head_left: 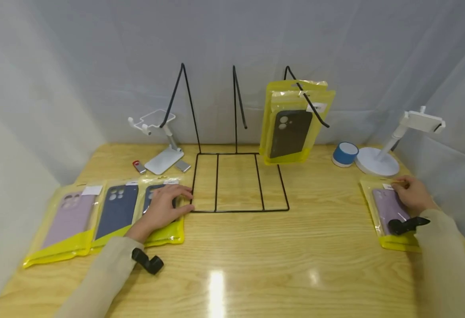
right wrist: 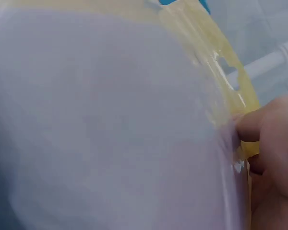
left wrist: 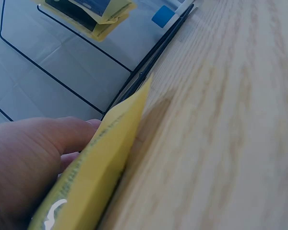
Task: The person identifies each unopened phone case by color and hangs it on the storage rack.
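My right hand (head_left: 414,194) pinches the upper right edge of a yellow clear-front bag with a purple phone case (head_left: 389,205) at the table's right side. The right wrist view shows that purple case (right wrist: 110,120) close up, with thumb and fingers at the bag's edge. On the left, my left hand (head_left: 164,205) lies over a bagged dark blue phone case (head_left: 164,232), covering much of it. Its fingertips reach the left front corner of a black wire rack (head_left: 240,211). The bag's yellow end (left wrist: 103,167) shows beside that hand in the left wrist view.
Bagged purple (head_left: 69,216) and navy (head_left: 117,212) cases lie at left. Yellow bags with a black case (head_left: 289,132) hang on the rack's right hook. Two white phone stands (head_left: 164,160) (head_left: 376,161), a blue-white cylinder (head_left: 345,153) and a red USB stick (head_left: 138,166) stand behind.
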A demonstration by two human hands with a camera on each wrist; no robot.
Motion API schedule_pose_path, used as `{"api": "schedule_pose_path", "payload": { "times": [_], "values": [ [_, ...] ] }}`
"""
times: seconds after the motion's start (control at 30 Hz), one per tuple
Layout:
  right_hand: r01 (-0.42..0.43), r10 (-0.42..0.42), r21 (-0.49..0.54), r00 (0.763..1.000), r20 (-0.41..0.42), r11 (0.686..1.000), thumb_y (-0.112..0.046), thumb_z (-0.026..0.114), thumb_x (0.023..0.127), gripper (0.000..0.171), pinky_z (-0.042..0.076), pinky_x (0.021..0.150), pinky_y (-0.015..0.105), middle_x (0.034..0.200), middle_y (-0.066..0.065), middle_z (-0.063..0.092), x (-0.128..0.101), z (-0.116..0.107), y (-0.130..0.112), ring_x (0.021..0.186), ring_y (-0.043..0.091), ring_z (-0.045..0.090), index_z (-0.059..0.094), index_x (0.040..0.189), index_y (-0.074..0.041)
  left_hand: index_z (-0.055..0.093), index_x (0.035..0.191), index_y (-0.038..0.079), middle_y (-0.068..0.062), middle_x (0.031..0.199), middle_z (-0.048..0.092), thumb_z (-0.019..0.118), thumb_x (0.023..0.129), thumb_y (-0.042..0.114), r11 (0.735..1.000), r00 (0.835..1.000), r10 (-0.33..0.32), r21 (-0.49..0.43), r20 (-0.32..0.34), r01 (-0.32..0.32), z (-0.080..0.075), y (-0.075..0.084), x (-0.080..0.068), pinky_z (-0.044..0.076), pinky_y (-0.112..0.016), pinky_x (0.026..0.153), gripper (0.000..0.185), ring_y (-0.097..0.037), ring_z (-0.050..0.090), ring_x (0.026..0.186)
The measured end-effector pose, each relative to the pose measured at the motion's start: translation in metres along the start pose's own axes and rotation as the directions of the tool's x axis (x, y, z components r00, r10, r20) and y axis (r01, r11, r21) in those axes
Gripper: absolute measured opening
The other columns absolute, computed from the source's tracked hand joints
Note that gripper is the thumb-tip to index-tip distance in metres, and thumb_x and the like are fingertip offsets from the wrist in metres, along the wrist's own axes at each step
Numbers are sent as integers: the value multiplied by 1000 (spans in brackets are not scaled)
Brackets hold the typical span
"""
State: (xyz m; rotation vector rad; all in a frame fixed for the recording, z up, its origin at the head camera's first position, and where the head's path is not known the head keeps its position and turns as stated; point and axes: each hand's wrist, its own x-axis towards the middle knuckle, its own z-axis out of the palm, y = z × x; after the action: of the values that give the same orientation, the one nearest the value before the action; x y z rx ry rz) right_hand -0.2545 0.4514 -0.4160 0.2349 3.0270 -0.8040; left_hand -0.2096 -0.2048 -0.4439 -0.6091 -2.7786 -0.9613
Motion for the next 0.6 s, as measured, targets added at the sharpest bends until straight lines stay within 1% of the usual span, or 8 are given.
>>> {"api": "schedule_pose_path", "payload": {
  "times": [0.1, 0.17, 0.23, 0.3, 0.4, 0.53, 0.57, 0.6],
  "values": [
    [-56, 54, 56, 998, 24, 997, -24, 36, 103, 45, 40, 81, 51, 123, 38, 40, -3, 3, -9, 101, 46, 43, 36, 127, 14, 70, 103, 11, -11, 127, 63, 76, 83, 25, 1000, 1000, -4, -3, 6, 4, -5, -2, -2, 22, -58, 102, 25, -36, 50, 123],
    [-67, 65, 79, 998, 21, 995, -26, 34, 103, 46, 40, 81, 51, 126, 39, 38, -9, 2, -11, 102, 46, 42, 35, 128, 13, 70, 103, 11, -11, 127, 62, 75, 83, 25, 1000, 1000, -1, -5, 11, 1, -4, -2, -1, 22, -58, 102, 25, -36, 49, 124],
    [-53, 53, 96, 999, 1, 994, -27, 35, 103, 46, 43, 76, 41, 127, 39, 39, -13, 2, -15, 101, 45, 43, 37, 127, 12, 70, 103, 11, -11, 127, 62, 75, 83, 25, 1000, 1000, -2, -1, 7, 2, -3, -3, 0, 22, -58, 102, 24, -36, 49, 123],
    [-20, 24, 118, 999, -27, 993, -26, 37, 102, 45, 41, 71, 29, 126, 39, 41, -18, 2, -20, 99, 42, 45, 39, 125, 12, 70, 102, 11, -11, 126, 63, 76, 83, 24, 1000, 1000, -2, 5, 2, 2, -3, -3, -1, 23, -57, 101, 24, -36, 50, 122],
    [27, -16, 148, 997, -76, 989, -26, 39, 102, 42, 36, 66, 15, 124, 38, 45, -24, 2, -28, 94, 27, 48, 42, 122, 11, 70, 102, 11, -11, 126, 63, 76, 83, 24, 1000, 1000, 6, 5, 3, -6, -3, -2, -2, 23, -57, 101, 24, -36, 50, 121],
    [87, -65, 165, 989, -135, 982, -26, 41, 102, 39, 34, 67, 11, 121, 33, 51, -33, 1, -41, 86, -2, 41, 46, 122, 7, 69, 101, 10, -12, 125, 63, 76, 83, 23, 1000, 1000, 16, 3, 0, -16, -2, -2, -2, 23, -58, 101, 23, -37, 50, 121],
    [99, -73, 173, 986, -150, 980, -25, 42, 101, 38, 34, 67, 11, 119, 29, 54, -36, 1, -45, 85, -6, 39, 46, 122, 6, 69, 101, 10, -12, 125, 63, 76, 83, 23, 1000, 1000, 17, 3, -1, -17, -2, -1, -2, 23, -58, 101, 23, -37, 50, 121],
    [117, -86, 180, 982, -171, 977, -23, 43, 101, 35, 35, 67, 11, 113, 22, 59, -38, 1, -48, 83, -9, 39, 48, 120, 6, 69, 101, 10, -12, 125, 63, 76, 83, 23, 1000, 1000, 19, 3, 0, -19, -1, -1, -1, 23, -59, 101, 23, -37, 50, 121]
  ]
}}
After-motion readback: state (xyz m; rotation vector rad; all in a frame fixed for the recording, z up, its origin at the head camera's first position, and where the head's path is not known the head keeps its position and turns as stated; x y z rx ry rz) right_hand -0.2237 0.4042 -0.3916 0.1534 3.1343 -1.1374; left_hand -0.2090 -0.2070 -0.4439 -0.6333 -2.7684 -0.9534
